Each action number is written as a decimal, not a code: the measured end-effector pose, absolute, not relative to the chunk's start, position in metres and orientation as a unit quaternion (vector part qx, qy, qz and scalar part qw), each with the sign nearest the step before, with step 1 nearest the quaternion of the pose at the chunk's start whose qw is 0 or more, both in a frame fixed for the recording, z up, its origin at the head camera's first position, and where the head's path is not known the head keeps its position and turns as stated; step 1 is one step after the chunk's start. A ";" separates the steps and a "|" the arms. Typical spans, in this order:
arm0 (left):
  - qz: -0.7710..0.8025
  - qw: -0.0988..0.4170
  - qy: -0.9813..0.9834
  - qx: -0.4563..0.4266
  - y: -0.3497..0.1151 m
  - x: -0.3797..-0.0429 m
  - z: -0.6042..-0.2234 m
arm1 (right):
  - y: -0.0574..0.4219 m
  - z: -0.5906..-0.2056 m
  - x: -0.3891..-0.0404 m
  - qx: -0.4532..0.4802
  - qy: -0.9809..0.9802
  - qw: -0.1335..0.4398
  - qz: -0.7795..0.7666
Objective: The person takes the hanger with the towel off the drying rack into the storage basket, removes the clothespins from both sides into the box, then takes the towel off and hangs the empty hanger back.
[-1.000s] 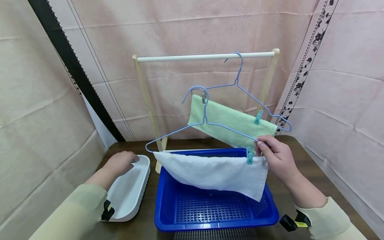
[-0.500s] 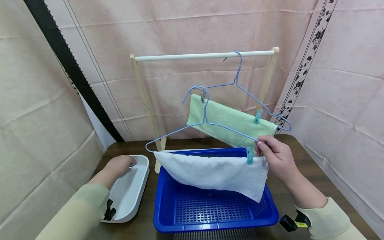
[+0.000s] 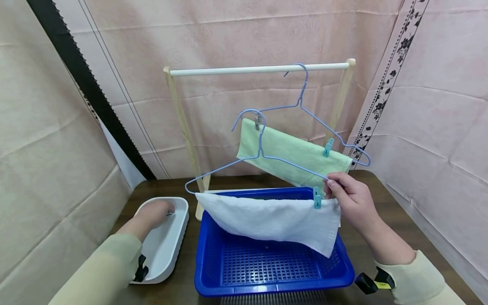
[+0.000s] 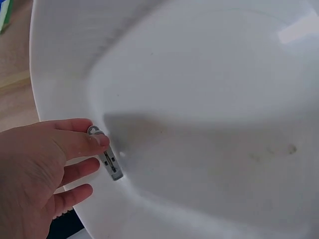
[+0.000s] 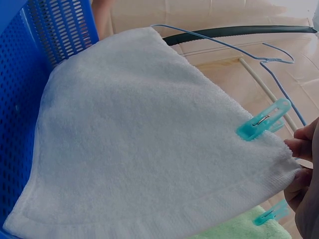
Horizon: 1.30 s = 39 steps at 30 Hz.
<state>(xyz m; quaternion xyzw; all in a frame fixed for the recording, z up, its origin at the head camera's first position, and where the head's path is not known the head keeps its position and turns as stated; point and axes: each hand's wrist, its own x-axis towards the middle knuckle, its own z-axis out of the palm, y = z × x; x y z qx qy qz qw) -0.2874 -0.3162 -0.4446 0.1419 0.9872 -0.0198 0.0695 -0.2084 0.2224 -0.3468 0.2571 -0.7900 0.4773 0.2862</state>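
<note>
In the white tray (image 3: 167, 245), at the left, my left hand (image 3: 154, 213) pinches a small grey clothespin (image 4: 113, 167) between thumb and index finger, the other fingers spread apart. My right hand (image 3: 352, 199) grips the right end of a blue wire hanger (image 3: 225, 166), held in the air. A white towel (image 3: 267, 218) lies along the hanger's lower bar and droops over the blue basket (image 3: 274, 289). A teal clothespin (image 3: 317, 198) clips its right side; no clip shows on its left.
Behind stands a wooden rack with a white rod (image 3: 228, 70). A second blue hanger (image 3: 301, 99) hooks over the rod. From it hangs a green towel (image 3: 282, 146), clipped by a grey clothespin (image 3: 257, 123) and a teal one. Fabric curtains (image 3: 228, 38) enclose the brown table (image 3: 152, 186).
My left hand has shifted slightly within the tray and turned with the grey clothespin. My right hand, the hanger and the white towel stay in place.
</note>
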 end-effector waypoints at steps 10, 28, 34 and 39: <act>0.005 0.083 0.989 0.126 -0.312 -0.289 -0.448 | 0.223 -0.349 -0.210 0.260 -0.788 0.287 0.479; 0.029 0.098 0.988 0.117 -0.308 -0.290 -0.450 | 0.223 -0.350 -0.211 0.258 -0.787 0.289 0.480; 0.024 0.096 0.988 0.123 -0.308 -0.290 -0.451 | 0.224 -0.350 -0.211 0.262 -0.786 0.292 0.478; 0.024 0.095 0.988 0.121 -0.308 -0.291 -0.451 | 0.224 -0.350 -0.210 0.259 -0.787 0.291 0.478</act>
